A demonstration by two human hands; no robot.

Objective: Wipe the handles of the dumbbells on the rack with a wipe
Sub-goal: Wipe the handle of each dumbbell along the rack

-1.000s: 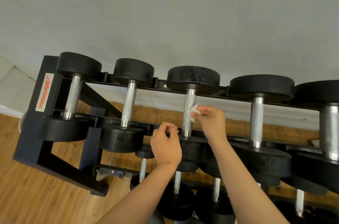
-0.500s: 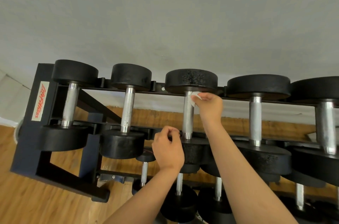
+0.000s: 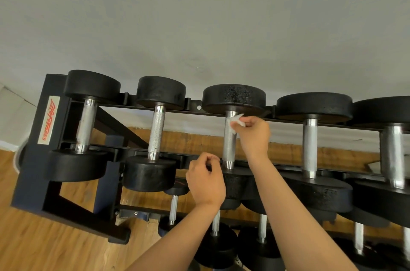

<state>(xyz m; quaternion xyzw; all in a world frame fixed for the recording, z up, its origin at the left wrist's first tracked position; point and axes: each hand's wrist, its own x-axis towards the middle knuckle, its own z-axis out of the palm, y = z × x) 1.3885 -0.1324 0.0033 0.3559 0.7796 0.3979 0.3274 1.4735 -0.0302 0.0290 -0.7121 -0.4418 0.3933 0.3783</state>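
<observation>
A black rack [image 3: 35, 168] carries a top row of black dumbbells with knurled silver handles. My right hand [image 3: 255, 135] pinches a small white wipe [image 3: 236, 121] against the upper end of the third dumbbell's handle [image 3: 229, 146], just under its far head [image 3: 234, 98]. My left hand [image 3: 206, 181] is curled at the front rail beside the lower end of that same handle; what its fingers grip is hidden. Two dumbbell handles [image 3: 156, 133] stand to the left and two more [image 3: 310, 148] to the right.
A lower tier holds smaller dumbbells [image 3: 216, 246] under my forearms. A grey wall [image 3: 199, 26] stands right behind the rack. Wooden floor [image 3: 44, 244] lies to the left and below, past the rack's end frame.
My right hand slid the wipe from the middle of the third handle up to its top end. My left hand stayed by the handle's lower end.
</observation>
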